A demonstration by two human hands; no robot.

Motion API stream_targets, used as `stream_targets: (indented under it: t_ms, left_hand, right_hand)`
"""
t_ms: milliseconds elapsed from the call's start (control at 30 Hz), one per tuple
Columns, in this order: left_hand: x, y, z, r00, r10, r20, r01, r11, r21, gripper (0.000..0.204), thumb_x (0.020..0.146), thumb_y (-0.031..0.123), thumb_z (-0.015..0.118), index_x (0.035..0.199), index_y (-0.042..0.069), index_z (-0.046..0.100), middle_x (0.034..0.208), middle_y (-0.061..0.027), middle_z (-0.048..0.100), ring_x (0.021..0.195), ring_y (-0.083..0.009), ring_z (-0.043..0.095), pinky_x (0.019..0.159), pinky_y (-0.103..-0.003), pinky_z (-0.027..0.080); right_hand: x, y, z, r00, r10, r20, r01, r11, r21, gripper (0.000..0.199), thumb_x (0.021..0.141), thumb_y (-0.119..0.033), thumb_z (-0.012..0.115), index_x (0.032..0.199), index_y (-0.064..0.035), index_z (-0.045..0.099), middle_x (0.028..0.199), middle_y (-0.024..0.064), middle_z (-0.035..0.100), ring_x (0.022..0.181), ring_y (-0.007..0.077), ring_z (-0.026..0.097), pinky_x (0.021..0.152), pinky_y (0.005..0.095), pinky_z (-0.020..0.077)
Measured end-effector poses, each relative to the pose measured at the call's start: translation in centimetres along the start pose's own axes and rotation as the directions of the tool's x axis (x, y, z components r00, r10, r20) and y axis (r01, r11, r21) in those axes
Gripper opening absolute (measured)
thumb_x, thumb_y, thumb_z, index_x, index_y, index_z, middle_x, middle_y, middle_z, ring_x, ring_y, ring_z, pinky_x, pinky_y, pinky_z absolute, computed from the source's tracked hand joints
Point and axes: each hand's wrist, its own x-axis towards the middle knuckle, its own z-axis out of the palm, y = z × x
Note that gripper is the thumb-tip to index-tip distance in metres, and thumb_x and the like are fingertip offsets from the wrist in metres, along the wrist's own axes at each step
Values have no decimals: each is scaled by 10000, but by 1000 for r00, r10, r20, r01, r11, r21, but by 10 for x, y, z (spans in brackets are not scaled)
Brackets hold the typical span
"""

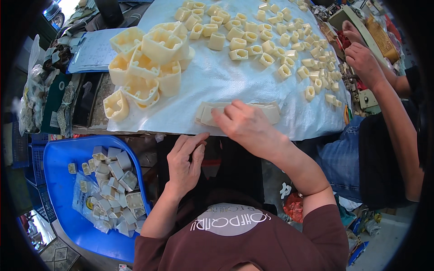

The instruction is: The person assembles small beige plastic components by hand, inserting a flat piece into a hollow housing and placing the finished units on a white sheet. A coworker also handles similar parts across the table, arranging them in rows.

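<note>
A flat pile of thin pale beige strips [270,111] lies near the front edge of the white-covered table. My right hand [246,124] is over its left part, fingers bent and closed on the strips, slightly blurred. Just off the table's front edge is my left hand [184,158], its fingers curled and the thumb close to the forefinger; what they hold, if anything, I cannot make out. Behind and left of the hands, large cream hollow plastic parts [149,67] are stacked in a heap. Several smaller cream hollow pieces [238,43] are spread across the far side.
A blue plastic tub [56,167] with greyish hollow pieces [116,187] stands at my lower left. A clipboard with paper [96,49] and a dark phone [86,101] lie left of the heap. At the right, another person's hands [361,58] work beside a box-shaped device [346,20].
</note>
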Motion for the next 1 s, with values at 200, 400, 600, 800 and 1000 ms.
stream_targets:
  t_ms: [200,400,600,800,1000]
  left_hand:
    - [-2,2,-1,999,-48,11,48,999,-18,226,874,20,492,1054,-20,623,813,-114,617,749,-185,580,696,-272,452]
    - [1,-1,-1,989,143,19,-145,979,146,248,780,-13,577,1021,2,632,917,-105,619,870,-234,579,746,-320,456]
    - [15,7,19,835,509,206,-549,756,357,367,653,14,669,1013,85,640,1097,-71,599,1083,-246,546,871,-387,398]
    - [15,1,23,860,421,289,-510,691,513,352,721,64,593,1073,66,600,1124,-94,576,1101,-247,525,851,-381,396]
    - [18,6,32,906,364,216,-423,768,480,331,709,14,577,1039,42,560,1145,-141,538,1057,-301,520,822,-397,411]
  right_hand:
    - [1,10,2,999,-25,-38,29,995,93,270,665,2,636,917,0,537,749,96,562,739,259,574,656,359,491]
    - [-2,23,4,991,78,-106,-36,934,356,237,728,12,591,960,12,544,794,123,598,786,298,594,702,384,485]
    - [-5,29,12,986,144,-84,-77,842,534,285,751,27,585,1032,3,542,792,123,586,781,314,581,716,391,476]
    - [-15,31,14,929,363,70,-263,515,816,313,798,59,554,1100,-16,521,795,87,575,775,218,584,712,322,482]
    - [-23,27,22,931,314,-185,-50,613,789,361,816,46,587,1162,-25,509,885,100,584,769,212,594,689,325,492]
